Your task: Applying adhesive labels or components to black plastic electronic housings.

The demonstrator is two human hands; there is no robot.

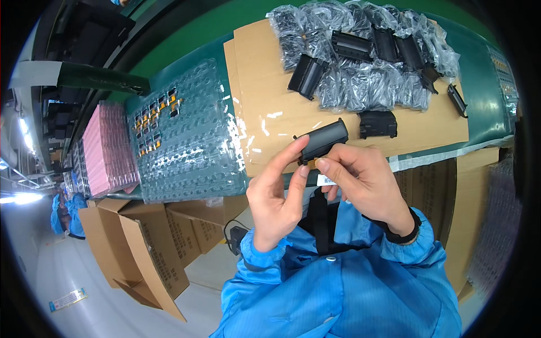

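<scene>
A dark, curved black plastic housing (326, 139) is held above the near edge of the cardboard. My left hand (277, 197) grips its left end, index finger on top and thumb below. My right hand (369, 176) is closed at the housing's lower side, thumb and fingers pinching a small orange flex piece (311, 163). A white label (325, 180) shows under the right thumb; what it is fixed to is hidden. Just beyond, another black housing (377, 124) lies on the cardboard sheet (265, 90).
Bagged black parts (360, 84) cover the cardboard's far side, with loose housings (307, 76) on and beside them. Left, a clear tray (186, 141) holds several orange-and-black pieces (149, 121). Beyond stands a pink tray stack (107, 149). An open carton (152, 253) sits below the bench.
</scene>
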